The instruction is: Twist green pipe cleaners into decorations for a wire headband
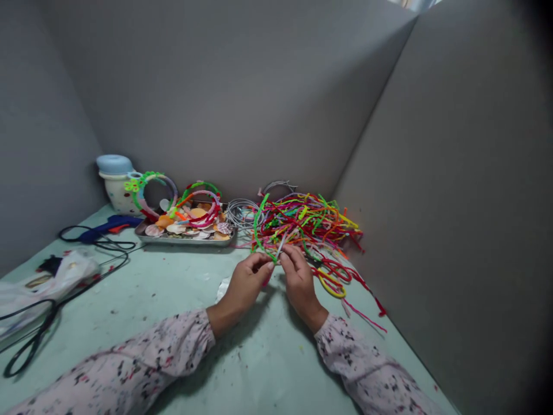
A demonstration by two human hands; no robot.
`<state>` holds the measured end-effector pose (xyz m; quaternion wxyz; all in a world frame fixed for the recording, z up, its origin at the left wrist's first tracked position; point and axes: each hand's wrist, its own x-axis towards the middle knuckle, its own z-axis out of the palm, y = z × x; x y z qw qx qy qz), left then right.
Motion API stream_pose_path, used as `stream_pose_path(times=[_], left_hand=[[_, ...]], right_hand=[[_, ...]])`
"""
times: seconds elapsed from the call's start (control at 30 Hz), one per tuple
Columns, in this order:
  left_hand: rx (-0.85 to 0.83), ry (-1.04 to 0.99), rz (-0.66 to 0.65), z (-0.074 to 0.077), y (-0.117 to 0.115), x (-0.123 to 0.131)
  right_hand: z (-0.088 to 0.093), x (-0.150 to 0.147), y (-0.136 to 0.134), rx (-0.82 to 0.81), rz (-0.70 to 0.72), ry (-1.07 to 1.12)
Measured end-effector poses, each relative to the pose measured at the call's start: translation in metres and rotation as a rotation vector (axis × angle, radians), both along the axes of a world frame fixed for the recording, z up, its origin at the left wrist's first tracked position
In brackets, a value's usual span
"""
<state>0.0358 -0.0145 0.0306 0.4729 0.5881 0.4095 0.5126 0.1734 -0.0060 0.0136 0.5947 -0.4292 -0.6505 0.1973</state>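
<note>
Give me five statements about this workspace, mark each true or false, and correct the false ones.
1. The left hand and right hand meet near the lower end of a green fuzzy strip. True.
2. A white container stands left of the metal tray. True.
3. Spoons fill the tray. False: seashells lie in it.
4. The container's lid is red. False: the lid is blue.
5. The tangled heap lies left of the tray. False: it lies right.

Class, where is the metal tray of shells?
In the head view, the metal tray sits left of centre, between the blue-lidded jar and the coiled grey wire.
</note>
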Motion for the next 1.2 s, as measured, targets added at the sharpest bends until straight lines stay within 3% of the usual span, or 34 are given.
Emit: stream_pose_path(times=[0.13,0.27,0.47,0.63,0.77,0.97,1.2], left_hand=[[-0.016,-0.050,0.046,0.001,-0.008,-0.001],[-0.027,-0.070,0.048,-0.002,-0.013,-0.006],[-0.025,-0.082,0.065,-0.009,-0.022,-0.008],[0.005,-0.024,0.133,-0.009,-0.027,-0.003],[0.005,-0.016,0.156,-0.006,-0.027,-0.003],[0.033,0.088,0.134,-0.006,-0.027,-0.003],[-0.006,0.090,-0.006,-0.008,-0.032,-0.002]], right_hand=[[-0.008,-0.006,-0.019,-0.104,0.136,0.030],[-0.017,-0.011,-0.029,-0.131,0.175,0.059],[-0.015,-0.014,-0.038,-0.198,0.133,0.047],[-0.014,-0.017,-0.044,-0.161,0.093,0.010],[-0.015,-0.018,-0.046,-0.179,0.170,0.051],[-0.013,-0.007,-0.042,-0.308,0.250,0.354],[-0.006,-0.003,-0.042,-0.338,0.225,0.441]])
